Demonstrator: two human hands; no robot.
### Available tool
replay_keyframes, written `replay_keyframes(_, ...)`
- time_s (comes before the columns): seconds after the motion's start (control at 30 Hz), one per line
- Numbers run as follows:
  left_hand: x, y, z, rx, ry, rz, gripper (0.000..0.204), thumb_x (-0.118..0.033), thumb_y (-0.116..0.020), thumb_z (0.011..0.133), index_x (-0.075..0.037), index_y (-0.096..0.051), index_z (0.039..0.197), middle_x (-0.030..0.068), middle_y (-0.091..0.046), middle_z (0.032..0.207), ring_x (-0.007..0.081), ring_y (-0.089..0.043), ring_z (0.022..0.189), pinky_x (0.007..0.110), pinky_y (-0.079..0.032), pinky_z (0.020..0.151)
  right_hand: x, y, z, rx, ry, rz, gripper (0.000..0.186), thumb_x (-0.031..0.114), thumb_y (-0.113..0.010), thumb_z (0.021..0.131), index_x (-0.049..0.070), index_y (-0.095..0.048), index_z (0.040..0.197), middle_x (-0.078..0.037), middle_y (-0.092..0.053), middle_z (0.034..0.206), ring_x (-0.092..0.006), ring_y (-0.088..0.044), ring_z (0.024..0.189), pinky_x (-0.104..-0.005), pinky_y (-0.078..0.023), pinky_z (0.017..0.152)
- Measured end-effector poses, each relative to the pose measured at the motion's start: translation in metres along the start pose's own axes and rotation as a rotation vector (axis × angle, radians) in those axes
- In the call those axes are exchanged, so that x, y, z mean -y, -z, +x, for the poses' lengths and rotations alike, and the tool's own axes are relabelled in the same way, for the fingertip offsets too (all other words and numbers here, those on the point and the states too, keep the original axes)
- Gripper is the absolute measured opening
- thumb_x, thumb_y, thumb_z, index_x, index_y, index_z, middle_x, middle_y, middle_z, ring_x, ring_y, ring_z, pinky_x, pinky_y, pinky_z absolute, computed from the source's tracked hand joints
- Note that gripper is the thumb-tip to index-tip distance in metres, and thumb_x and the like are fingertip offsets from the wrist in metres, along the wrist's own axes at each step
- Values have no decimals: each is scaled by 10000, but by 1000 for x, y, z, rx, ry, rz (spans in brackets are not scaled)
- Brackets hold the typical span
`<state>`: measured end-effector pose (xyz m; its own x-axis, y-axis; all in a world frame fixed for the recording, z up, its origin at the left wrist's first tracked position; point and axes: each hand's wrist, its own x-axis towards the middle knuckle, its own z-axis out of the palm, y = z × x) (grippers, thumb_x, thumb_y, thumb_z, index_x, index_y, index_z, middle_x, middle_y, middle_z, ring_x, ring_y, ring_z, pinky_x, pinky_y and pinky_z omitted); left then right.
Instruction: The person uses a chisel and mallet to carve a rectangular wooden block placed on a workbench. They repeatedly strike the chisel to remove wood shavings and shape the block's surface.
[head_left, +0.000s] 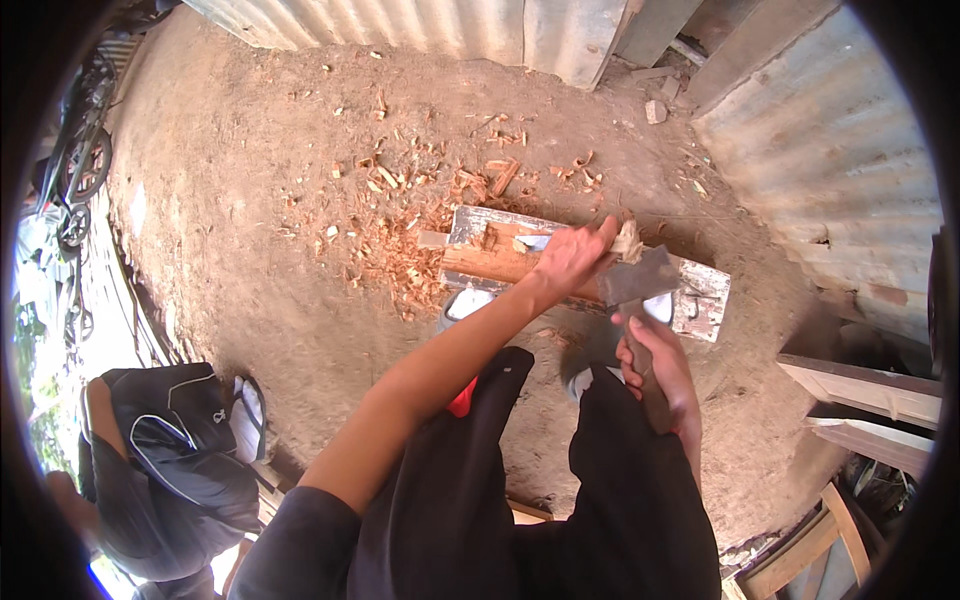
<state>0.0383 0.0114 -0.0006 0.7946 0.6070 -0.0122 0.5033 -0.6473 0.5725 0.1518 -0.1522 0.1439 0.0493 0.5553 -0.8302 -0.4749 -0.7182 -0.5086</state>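
My left hand (578, 258) is closed around a chisel. The chisel's frayed, pale handle end (628, 243) sticks out on the right, and its bluish blade (537, 242) points left over the board. My right hand (660, 365) is wrapped around the wooden handle of a hatchet (640, 277). The hatchet's broad dark head is close to the chisel's handle end; I cannot tell if they touch. Below both hands lies a long wooden board (702, 300) with worn white paint and a bare brown wood strip along its left part. My left forearm crosses in front of its near edge.
Reddish wood shavings (405, 255) cover the dirt floor left of and beyond the board. My shoes (470, 303) show at its near edge. Corrugated metal sheets (830, 170) stand behind and at right. Planks (870, 390) lie at right. A person in dark clothes (170, 450) is at lower left.
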Motion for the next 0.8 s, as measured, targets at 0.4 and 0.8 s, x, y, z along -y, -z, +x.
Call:
replay_keyframes(0.4,7,-19,-4,-47,-75,-1,379,-260,-645,962,-48,-498,1240,178,-715,738,369,-727,695,472,-576,627,16,20,14,-491,318,236,416,367,-528,1056,58,-509,1334,-19,-486,760,-121,-439,483,-318,-398,432)
replay_keyframes(0.8,5,-18,-5,6,-12,-58,423,-229,-691,820,-42,-526,1163,200,-725,793,386,-737,744,475,-577,641,19,13,13,-353,255,140,383,373,-520,1070,69,-554,1301,-13,-496,755,-117,-445,476,-303,-388,402)
